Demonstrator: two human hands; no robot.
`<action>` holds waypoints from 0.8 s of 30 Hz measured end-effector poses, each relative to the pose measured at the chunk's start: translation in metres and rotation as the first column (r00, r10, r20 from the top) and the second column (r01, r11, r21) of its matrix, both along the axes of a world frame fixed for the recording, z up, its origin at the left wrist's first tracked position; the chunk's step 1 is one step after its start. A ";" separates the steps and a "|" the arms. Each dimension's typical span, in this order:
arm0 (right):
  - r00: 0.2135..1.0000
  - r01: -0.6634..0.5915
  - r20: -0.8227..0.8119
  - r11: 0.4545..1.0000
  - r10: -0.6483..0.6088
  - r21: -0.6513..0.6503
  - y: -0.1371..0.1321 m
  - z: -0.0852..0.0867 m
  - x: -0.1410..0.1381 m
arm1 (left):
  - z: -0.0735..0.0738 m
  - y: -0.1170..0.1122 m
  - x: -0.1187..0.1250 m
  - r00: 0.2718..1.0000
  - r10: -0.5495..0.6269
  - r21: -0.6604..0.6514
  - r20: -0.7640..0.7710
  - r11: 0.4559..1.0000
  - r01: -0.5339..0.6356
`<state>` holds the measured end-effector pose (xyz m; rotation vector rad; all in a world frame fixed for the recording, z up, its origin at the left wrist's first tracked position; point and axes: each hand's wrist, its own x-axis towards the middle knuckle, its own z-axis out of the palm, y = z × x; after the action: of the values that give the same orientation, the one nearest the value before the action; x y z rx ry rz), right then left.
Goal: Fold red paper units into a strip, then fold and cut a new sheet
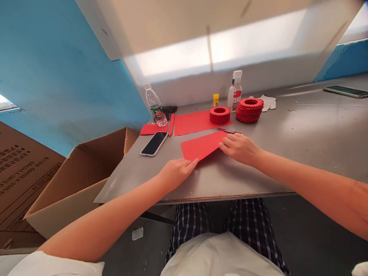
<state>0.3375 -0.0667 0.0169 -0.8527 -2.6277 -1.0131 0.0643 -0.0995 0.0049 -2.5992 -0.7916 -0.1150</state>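
A sheet of red paper (pixel 203 145) is held between my two hands, just over the front part of the grey table. My left hand (pixel 178 171) pinches its near left corner, thumb on top. At the right end, my right hand (pixel 237 147) has its fingers closed on the paper's edge. A dark pen (pixel 225 130) lies right behind the right hand, partly covered by it. Farther back, a larger red sheet (pixel 191 122) lies flat, with a low ring of pleated red paper (pixel 219 115) on its right end. A taller stack of such rings (pixel 249 110) stands beside it.
Left on the table (pixel 287 165) are a phone (pixel 154 144), a water bottle (pixel 156 107), a folded red piece (pixel 149 129) and a narrow red strip (pixel 171 125). Behind the rings stand a glue stick (pixel 216 100) and bottles (pixel 235 92). An open cardboard box (pixel 86 161) adjoins the table's left side.
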 end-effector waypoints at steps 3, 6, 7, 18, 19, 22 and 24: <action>0.977 0.072 -0.179 0.973 -0.112 -0.218 0.002 0.001 0.007 | 0.009 0.000 0.015 0.998 0.057 0.035 -0.008 0.998 -0.057; 0.904 0.100 -0.352 0.922 -0.241 -0.373 0.003 -0.001 0.009 | 0.016 -0.003 0.031 0.992 0.036 0.037 -0.119 0.999 -0.032; 0.886 0.110 -0.382 0.920 -0.262 -0.377 0.003 -0.002 0.008 | 0.017 -0.005 0.037 0.990 0.015 0.028 -0.138 1.000 -0.011; 0.574 -0.053 -0.477 0.551 -0.665 -0.833 0.049 -0.009 -0.011 | 0.010 0.010 0.055 0.993 -0.025 -0.192 0.114 0.980 0.047; 0.578 -0.042 -0.464 0.543 -0.671 -0.839 0.054 -0.010 -0.010 | 0.007 0.021 0.049 0.991 0.034 -0.193 0.131 0.981 -0.008; 0.595 -0.007 -0.446 0.550 -0.668 -0.835 0.064 -0.013 -0.009 | -0.003 0.050 0.031 0.993 0.026 -0.236 0.112 0.972 0.001; 0.594 0.022 -0.458 0.583 -0.661 -0.812 0.068 -0.015 -0.010 | -0.011 0.058 0.025 0.995 0.013 -0.273 0.103 0.962 0.016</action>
<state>0.3275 0.0010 0.0019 -1.6301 -2.0365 0.4879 0.0893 -0.0413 -0.0064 -2.8743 -0.8981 -0.1525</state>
